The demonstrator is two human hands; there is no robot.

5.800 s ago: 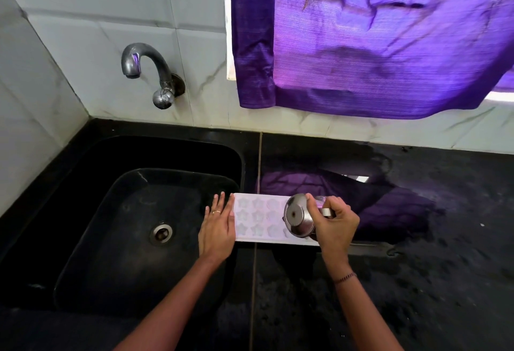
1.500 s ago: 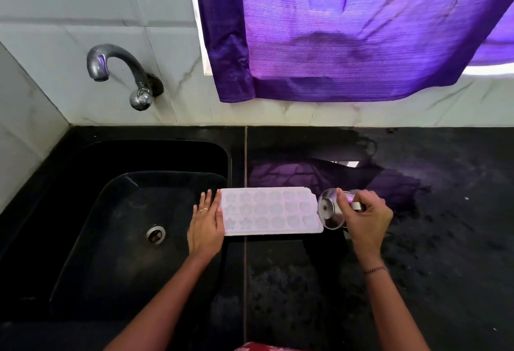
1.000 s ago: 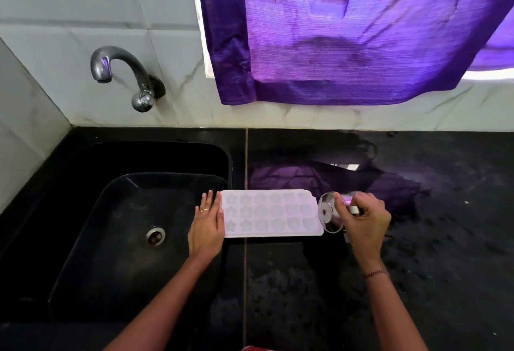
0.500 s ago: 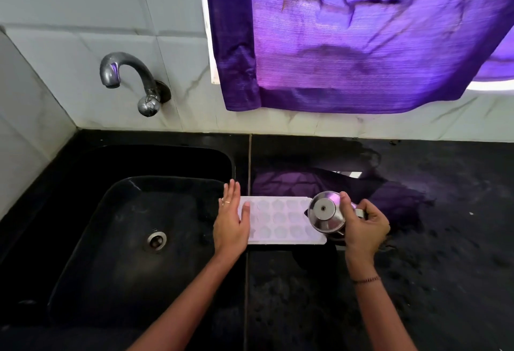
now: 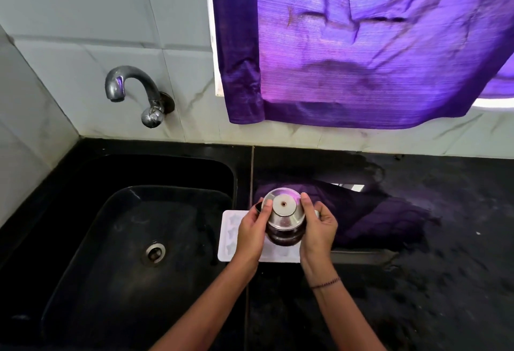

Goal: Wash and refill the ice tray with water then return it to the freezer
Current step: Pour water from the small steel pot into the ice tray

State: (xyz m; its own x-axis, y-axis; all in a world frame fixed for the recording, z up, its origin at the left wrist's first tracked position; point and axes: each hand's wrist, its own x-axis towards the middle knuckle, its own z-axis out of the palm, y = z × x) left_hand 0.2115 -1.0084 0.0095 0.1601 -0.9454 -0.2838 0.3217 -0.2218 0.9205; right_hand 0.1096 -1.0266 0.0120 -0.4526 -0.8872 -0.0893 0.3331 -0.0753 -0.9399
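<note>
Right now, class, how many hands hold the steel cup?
2: the left hand grips the cup on its left side, the right hand on its right, above the tray. None seems hidden.

We see a glossy black sink with a silver drain ring. Right of the sink the table is black, mottled with grey specks. At the sink's right rim the ice tray is white, patterned with star-shaped moulds; the steel cup over it is shiny silver. Behind the sink, the tiles are pale grey with thin veins, the tap chrome, the curtain purple, finely ribbed, darker-edged.
</note>
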